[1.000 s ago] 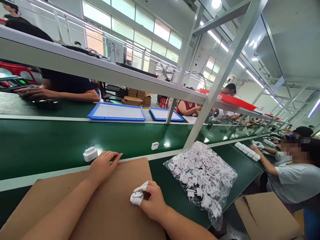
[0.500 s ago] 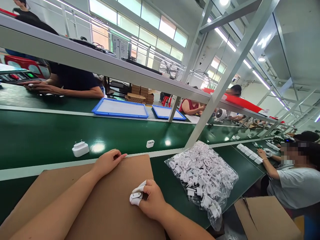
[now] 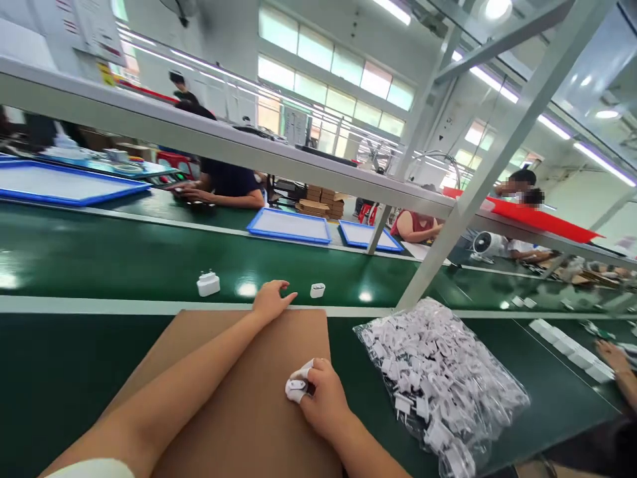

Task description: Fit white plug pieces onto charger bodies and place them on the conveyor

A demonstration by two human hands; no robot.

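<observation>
My left hand (image 3: 273, 300) reaches over the far edge of a cardboard sheet (image 3: 233, 398). Its thumb and fingers are apart with nothing between them. Just right of the fingertips, on the green conveyor belt (image 3: 149, 255), lies a small white charger piece (image 3: 317, 290), not touched. Farther left on the belt stands a white charger (image 3: 208, 284) with two pins pointing up. Above the cardboard, my right hand (image 3: 326, 401) pinches a small white plug piece (image 3: 297, 385) between fingertips covered in white. The fingers hide part of that piece.
A clear bag of white plug pieces (image 3: 438, 365) lies right of the cardboard. A slanted metal post (image 3: 462, 206) rises behind it. White boxes (image 3: 572, 348) stand in a row near a co-worker's hand (image 3: 614, 358). Blue-rimmed trays (image 3: 288, 226) sit beyond the belt.
The view has swung left, so things appear farther right. My left hand has moved closer to the small charger piece, its fingers now spread. My right hand still pinches the plug piece.
</observation>
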